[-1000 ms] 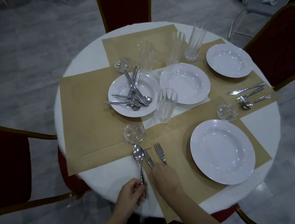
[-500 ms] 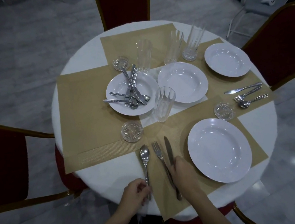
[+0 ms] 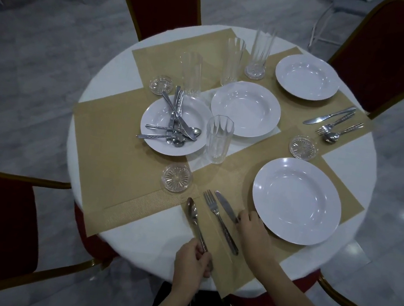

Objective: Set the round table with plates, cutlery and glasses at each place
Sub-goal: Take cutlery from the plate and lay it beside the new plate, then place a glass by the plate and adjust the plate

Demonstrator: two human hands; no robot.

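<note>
Gripping the handle of the spoon (image 3: 193, 215) in curled fingers, your left hand (image 3: 192, 261) sits at the near edge of the round table (image 3: 146, 243), and the spoon's bowl points away from you on the near placemat (image 3: 231, 268). Your right hand (image 3: 253, 229) is just to the right, its fingers bent over the handle end of the knife (image 3: 226, 205). The knife's blade lies flat on the mat and points far and slightly left. That hand's knuckles are just beside the rim of the near plate (image 3: 296, 201). Between spoon and knife lies the fork (image 3: 219, 221), free of both hands, tines away from you and roughly parallel with its neighbours. A small glass coaster (image 3: 176, 177) rests just beyond and left of the spoon's bowl, and a tall glass (image 3: 218, 139) stands farther in, toward the middle. On the left, a cutlery plate (image 3: 158, 114) carries a loose pile of cutlery (image 3: 175, 128). A centre plate (image 3: 245, 108) sits to its right, and a far plate (image 3: 307, 76) lies at the far right place. A laid cutlery set (image 3: 334, 123) rests near that far plate, on the right side of the table, with a second coaster (image 3: 302, 147) near it. Three more glasses (image 3: 233, 61) stand on the far side, and a third coaster (image 3: 161, 85) lies far left, touching the cutlery plate's rim.
</note>
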